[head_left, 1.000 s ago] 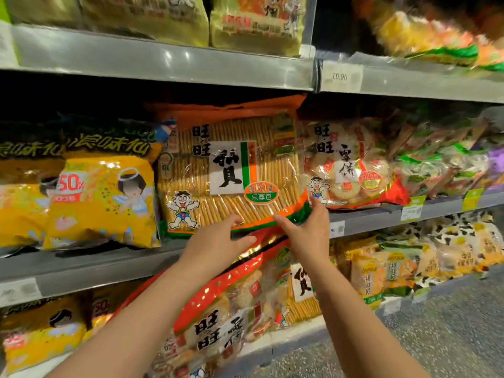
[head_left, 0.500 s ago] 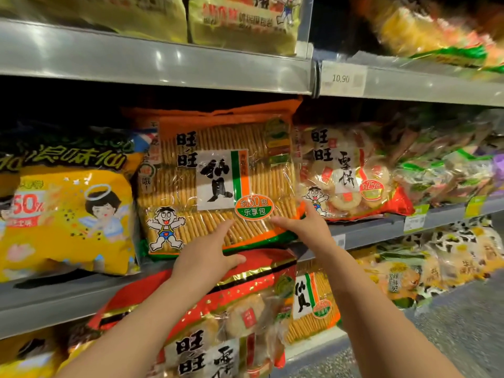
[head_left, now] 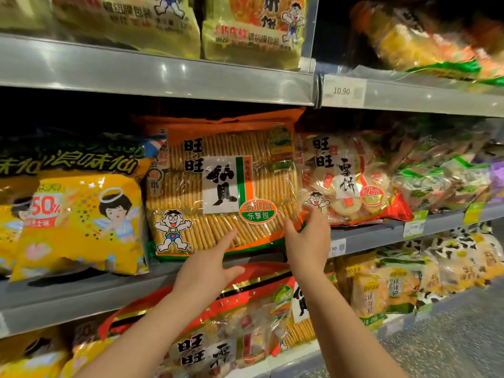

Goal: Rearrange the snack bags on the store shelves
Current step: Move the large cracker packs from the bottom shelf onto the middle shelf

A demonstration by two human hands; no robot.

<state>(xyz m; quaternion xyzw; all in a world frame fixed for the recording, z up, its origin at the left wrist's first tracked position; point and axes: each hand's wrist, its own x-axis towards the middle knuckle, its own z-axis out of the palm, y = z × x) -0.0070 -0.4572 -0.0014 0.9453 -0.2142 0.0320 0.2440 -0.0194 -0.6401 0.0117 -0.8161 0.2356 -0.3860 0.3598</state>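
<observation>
A big orange bag of rice crackers [head_left: 218, 184] stands upright on the middle shelf [head_left: 81, 296]. My left hand [head_left: 210, 266] reaches up with straight fingers, the fingertips touching the bag's lower front. My right hand [head_left: 306, 238] is at the bag's lower right corner, fingers spread and straight against it, beside a red bag of round crackers [head_left: 351, 178]. Neither hand holds anything.
Yellow snack bags [head_left: 76, 214] crowd the orange bag's left side. A red cracker bag [head_left: 223, 328] leans out on the shelf below my arms. Green-trimmed packs [head_left: 447, 173] fill the right. The upper shelf edge [head_left: 163, 75] hangs close above, with a 10.90 price tag [head_left: 342, 91].
The orange bag now sits further back and upright on the shelf. My hands have moved slightly apart along its lower edge, and the view has moved closer.
</observation>
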